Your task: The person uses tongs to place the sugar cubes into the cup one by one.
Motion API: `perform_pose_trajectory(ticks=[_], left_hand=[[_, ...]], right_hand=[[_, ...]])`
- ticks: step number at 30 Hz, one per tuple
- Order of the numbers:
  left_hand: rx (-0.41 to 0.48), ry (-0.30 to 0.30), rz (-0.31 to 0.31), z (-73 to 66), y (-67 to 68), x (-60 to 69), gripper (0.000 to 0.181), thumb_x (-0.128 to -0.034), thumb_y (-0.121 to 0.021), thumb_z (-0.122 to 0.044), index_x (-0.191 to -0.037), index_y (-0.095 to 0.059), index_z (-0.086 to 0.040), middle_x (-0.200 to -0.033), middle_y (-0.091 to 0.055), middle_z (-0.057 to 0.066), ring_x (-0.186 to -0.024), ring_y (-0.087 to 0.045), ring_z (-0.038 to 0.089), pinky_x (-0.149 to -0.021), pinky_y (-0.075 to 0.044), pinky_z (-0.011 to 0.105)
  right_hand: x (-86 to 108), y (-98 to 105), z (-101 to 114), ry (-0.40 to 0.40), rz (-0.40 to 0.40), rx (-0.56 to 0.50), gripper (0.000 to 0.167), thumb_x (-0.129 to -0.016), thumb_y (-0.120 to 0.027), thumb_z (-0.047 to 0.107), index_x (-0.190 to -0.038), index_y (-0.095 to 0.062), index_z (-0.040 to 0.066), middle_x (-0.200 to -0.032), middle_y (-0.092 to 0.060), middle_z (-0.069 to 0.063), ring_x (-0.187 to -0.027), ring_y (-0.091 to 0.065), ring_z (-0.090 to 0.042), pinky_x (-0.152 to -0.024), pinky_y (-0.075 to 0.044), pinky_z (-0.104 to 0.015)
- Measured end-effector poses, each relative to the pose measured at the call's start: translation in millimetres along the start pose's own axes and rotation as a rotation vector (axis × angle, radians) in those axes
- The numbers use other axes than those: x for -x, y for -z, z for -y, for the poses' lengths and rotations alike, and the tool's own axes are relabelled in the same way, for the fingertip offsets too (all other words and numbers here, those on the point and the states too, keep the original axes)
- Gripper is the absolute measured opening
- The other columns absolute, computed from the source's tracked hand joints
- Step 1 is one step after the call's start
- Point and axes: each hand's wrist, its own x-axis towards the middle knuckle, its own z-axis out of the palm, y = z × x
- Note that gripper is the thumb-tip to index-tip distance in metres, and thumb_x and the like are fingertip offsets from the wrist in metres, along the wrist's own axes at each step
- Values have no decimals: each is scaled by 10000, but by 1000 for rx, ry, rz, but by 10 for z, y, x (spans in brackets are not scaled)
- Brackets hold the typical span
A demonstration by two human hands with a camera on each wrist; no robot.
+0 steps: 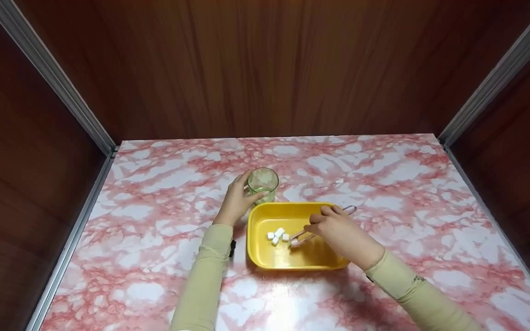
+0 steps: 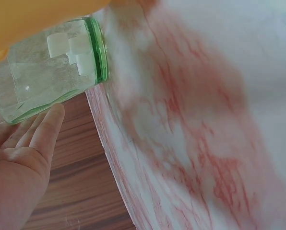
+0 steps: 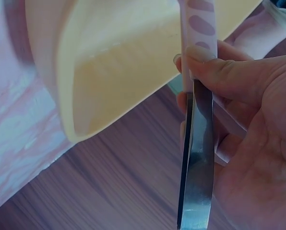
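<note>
My left hand (image 1: 236, 200) holds a clear green-tinted glass (image 1: 265, 177) upright behind the yellow tub, thumb on the near side. In the left wrist view, several white cubes (image 2: 78, 48) lie at the bottom of the glass (image 2: 37, 76), and the fingers (image 2: 49, 127) rest along its side. My right hand (image 1: 341, 232) pinches metal tongs (image 3: 200, 148) with pink-patterned arms, reaching down into the yellow tub (image 1: 252, 250). Several small white cubes (image 1: 275, 240) sit inside the tub, just left of the tong tips. Whether the tips grip a cube cannot be told.
The table (image 1: 154, 230) has a pink and white marbled top. Dark wood-grain panels (image 1: 265, 69) enclose its back and sides, with metal rails (image 1: 53, 73) at the corners. A small pale scrap (image 1: 339, 181) lies behind the tub.
</note>
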Motion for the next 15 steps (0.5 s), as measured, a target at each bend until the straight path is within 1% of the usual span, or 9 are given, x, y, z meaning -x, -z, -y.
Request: perform_pose_trajectory(ticks=[4,10,15], left_hand=[[5,-7,-1,5,-2,4,792,-826,-765,-267,-1463,-360,-31,-1375,-444,215,-1280,-438,279,-1027,-428,289],[6,-11,-1,12,-4,-2,781,-828,-765,-261,-1460,-368,-34,-1359,-453,219,-1278,-438,285,-1027,-428,291],[6,-5,-1,11,-8,-5,800,-823,-764,-288,-1464,-359,-31,-1365,-450,211,-1280,-438,275,-1027,-427,286]], right_hand=[[8,22,-18,-9,-14,5,314,-792,-729,-44,-1014,-763,176,-871,-588,10,-795,-428,-225,-702,-448,-400],[2,48,-62,-16,-38,2,308,-791,-724,-50,-1004,-764,170,-862,-585,12,-764,-415,-219,-649,-377,-350],[-15,97,-86,-30,-35,5,381,-755,-733,-116,-1015,-761,161,-887,-601,7,-754,-413,-215,-640,-360,-342]])
